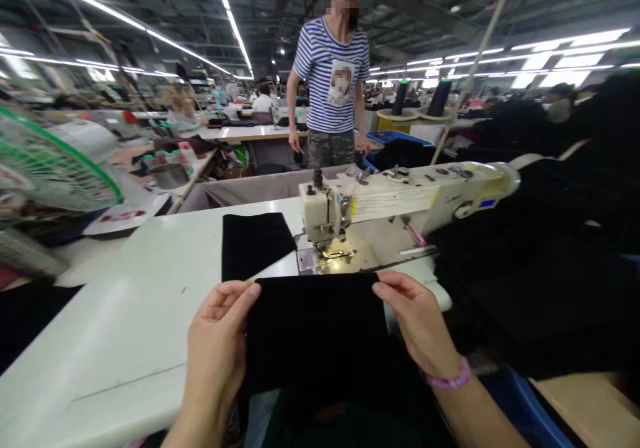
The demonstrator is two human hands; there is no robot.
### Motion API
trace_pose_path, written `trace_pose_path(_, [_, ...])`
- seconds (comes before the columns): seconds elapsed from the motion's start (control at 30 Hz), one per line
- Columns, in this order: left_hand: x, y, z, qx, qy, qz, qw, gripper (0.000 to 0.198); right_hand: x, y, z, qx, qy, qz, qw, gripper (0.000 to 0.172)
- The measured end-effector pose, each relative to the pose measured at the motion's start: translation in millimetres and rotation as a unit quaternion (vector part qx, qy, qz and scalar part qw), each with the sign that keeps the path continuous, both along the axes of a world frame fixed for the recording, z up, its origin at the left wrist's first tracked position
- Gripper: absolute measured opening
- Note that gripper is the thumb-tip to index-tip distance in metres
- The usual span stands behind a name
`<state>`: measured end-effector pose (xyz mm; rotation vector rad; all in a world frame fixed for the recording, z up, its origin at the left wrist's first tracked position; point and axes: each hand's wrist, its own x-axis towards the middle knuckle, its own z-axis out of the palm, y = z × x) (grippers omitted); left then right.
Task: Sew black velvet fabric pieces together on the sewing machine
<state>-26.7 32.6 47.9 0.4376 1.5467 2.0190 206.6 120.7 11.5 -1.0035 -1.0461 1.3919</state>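
Note:
A black fabric piece (315,335) hangs stretched between my two hands in front of the sewing machine (390,198). My left hand (220,328) pinches its upper left corner between thumb and fingers. At the upper right corner, my right hand (415,315) pinches the cloth the same way; a pink-purple band circles that wrist. Another black fabric piece (255,238) lies on the white table (135,301), left of the needle area. The lit presser foot (335,253) is just beyond the top edge of the held cloth.
A person in a striped shirt (333,75) stands behind the machine. A green-rimmed fan (60,161) is at the left, near a metal bowl (169,175). Dark cloth (540,255) is heaped at the right. Thread cones (439,98) stand behind the machine.

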Motion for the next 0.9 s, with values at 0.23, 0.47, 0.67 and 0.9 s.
trace_pose_path(0.23, [-1.5, 3.9, 11.3, -0.013, -0.025, 0.019, 0.999, 0.029, -6.7, 4.0, 9.0, 0.007, 0.034, 0.011, 0.999, 0.025])
trace_pose_path(0.47, [4.1, 7.3, 9.4, -0.024, -0.037, 0.04, 0.998, 0.027, -11.1, 11.0, 3.0, 0.0, 0.052, 0.016, 0.999, 0.025])
trace_pose_path(0.67, [-20.3, 5.5, 23.5, -0.042, 0.099, -0.018, 0.994, 0.028, -8.1, 9.6, 4.6, 0.061, -0.012, 0.064, 0.996, 0.025])
trace_pose_path(0.9, [-54.6, 86.8, 37.3, -0.18, 0.471, -0.33, 0.798, 0.012, -5.7, -44.0, -24.0, 0.345, -0.271, 0.249, 0.863, 0.014])
